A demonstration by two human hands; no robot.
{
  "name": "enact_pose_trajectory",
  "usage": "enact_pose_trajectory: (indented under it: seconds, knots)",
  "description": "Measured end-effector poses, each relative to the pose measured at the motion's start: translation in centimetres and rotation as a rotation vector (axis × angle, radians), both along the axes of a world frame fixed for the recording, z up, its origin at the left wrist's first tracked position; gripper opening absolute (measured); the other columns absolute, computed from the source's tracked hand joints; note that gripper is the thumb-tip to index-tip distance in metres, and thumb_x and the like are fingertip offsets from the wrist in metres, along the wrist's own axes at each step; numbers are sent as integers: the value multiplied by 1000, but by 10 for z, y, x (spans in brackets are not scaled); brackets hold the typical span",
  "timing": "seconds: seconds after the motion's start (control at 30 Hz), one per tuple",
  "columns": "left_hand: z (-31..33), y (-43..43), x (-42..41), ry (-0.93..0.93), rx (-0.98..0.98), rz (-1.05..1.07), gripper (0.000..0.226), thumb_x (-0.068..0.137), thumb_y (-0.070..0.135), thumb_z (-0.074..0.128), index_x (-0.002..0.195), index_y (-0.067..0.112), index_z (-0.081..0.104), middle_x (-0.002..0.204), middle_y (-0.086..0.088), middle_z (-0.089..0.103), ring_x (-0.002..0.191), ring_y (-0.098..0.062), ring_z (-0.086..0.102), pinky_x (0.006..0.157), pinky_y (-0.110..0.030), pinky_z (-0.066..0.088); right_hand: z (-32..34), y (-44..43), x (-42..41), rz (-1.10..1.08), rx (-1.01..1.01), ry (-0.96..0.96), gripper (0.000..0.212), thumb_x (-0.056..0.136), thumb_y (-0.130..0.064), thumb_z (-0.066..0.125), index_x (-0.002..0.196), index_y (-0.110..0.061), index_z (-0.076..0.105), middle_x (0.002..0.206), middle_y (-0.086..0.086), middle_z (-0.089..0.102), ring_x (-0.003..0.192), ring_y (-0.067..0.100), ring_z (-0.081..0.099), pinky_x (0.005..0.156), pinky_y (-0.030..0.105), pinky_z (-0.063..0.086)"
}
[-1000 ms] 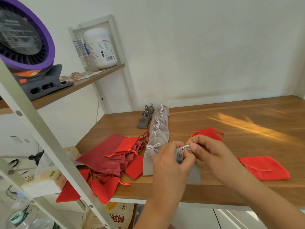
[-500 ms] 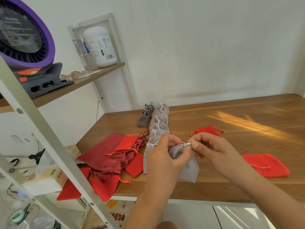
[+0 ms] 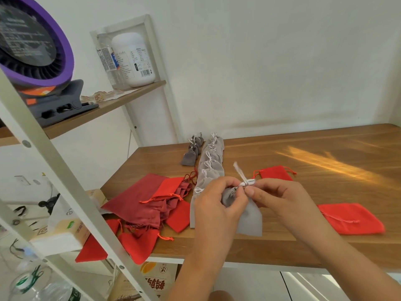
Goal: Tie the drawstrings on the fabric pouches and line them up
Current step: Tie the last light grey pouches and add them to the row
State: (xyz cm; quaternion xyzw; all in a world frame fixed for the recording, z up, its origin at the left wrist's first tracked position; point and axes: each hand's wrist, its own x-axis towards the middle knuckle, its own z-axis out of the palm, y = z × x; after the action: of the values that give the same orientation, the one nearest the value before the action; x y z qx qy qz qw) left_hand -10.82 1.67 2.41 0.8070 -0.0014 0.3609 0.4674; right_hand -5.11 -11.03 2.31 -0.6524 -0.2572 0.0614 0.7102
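Note:
A light grey pouch (image 3: 249, 218) hangs just above the table's front edge, held between both hands. My left hand (image 3: 214, 205) grips its gathered neck. My right hand (image 3: 275, 196) pinches the white drawstring (image 3: 242, 177), whose loose ends stick up and to the left. Behind my left hand a row of tied light grey pouches (image 3: 211, 164) runs away toward the wall. Beside that row, to its left, lies a short row of small dark grey pouches (image 3: 192, 152).
A heap of red and maroon pouches (image 3: 152, 200) covers the table's (image 3: 303, 166) front left corner. Two red pouches lie to the right, one far (image 3: 275, 173) and one near (image 3: 351, 218). A white shelf frame (image 3: 54, 170) with a purple fan (image 3: 32, 51) stands at the left.
The pouch has risen a little and turned. The drawstring ends, tucked between my fingers before, now stand free above the hands.

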Motion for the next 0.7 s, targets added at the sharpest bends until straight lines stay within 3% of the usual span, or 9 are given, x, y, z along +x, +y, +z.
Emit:
enact_pose_trajectory:
  seconds: [0.2, 0.33, 0.43, 0.5, 0.6, 0.7]
  knots:
    - [-4, 4, 5, -12, 45, -40, 16, 83, 11, 72, 83, 26, 66, 85, 10, 61, 84, -3, 59, 70, -7, 40, 6, -1, -3, 1, 43, 18, 17, 72, -18, 71, 86, -11, 77, 84, 3, 76, 80, 10, 70, 72, 17, 53]
    - [-2, 4, 5, 80, -178, -97, 19, 86, 13, 70, 78, 31, 69, 73, 9, 59, 65, -3, 53, 57, -10, 39, 9, -2, -2, -91, 29, 16, 24, 64, -17, 75, 87, -14, 77, 83, 2, 76, 75, 11, 70, 69, 17, 55]
    - [1, 7, 6, 158, -390, -183, 5, 85, 25, 70, 88, 24, 75, 84, -3, 71, 76, -18, 62, 66, -35, 52, 15, -5, -4, -41, 41, 51, 21, 66, -11, 73, 87, -11, 76, 80, 1, 76, 71, 8, 69, 62, 15, 53]
    - [4, 9, 5, 205, -471, -231, 17, 78, 36, 69, 90, 25, 76, 88, -6, 72, 83, -21, 62, 78, -47, 51, 19, -8, -6, 4, 14, 28, 20, 69, -4, 72, 86, -14, 76, 78, -3, 76, 67, 0, 66, 61, 10, 49]
    - [7, 10, 5, 231, -490, -232, 7, 81, 28, 71, 83, 24, 77, 83, 4, 73, 81, -11, 63, 81, -38, 50, 21, -14, -4, 65, -156, -45, 28, 70, -3, 75, 86, -26, 76, 74, -2, 74, 61, 4, 58, 59, 12, 47]
    - [7, 10, 4, 233, -467, -237, 15, 90, 18, 62, 85, 22, 75, 85, 8, 73, 82, -5, 64, 81, -29, 49, 22, -20, 1, 133, -393, -140, 37, 79, -3, 73, 94, -37, 72, 69, -9, 70, 61, 2, 53, 61, 14, 45]
